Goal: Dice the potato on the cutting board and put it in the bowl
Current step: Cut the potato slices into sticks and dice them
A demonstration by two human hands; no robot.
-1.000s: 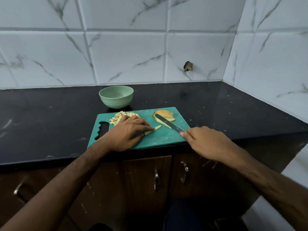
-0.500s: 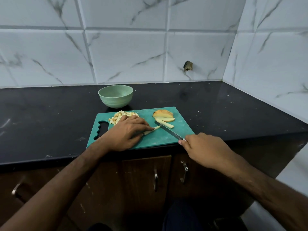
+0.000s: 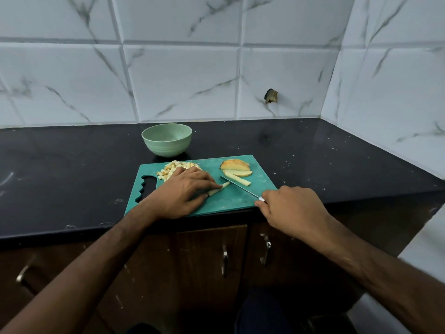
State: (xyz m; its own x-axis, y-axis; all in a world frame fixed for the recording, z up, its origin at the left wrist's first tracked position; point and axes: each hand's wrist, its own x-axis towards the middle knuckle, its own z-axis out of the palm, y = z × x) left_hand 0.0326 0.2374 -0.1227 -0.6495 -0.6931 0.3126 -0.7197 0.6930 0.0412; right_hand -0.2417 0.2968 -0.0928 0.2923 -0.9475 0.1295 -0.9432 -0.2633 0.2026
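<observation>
Head view: green cutting board (image 3: pixel 240 201) lies at the near edge of the black counter (image 3: pixel 72 177). My left hand (image 3: pixel 179 192) rests palm-down on the board, fingertips pressed onto a potato stick (image 3: pixel 220 188) and pinning it flat. My right hand (image 3: pixel 292 209) is closed around the handle of the knife (image 3: pixel 238 186) at the board's near right corner. Blade points far-left, its tip just right of the pinned stick and next to a second potato stick (image 3: pixel 238 178). Potato slices (image 3: pixel 235 167) sit at the far right of the board. Diced pile (image 3: pixel 174 169) at far left, partly hidden by my left hand. Pale green bowl (image 3: pixel 166 139) stands on the counter just beyond the board; no potato visible inside.
</observation>
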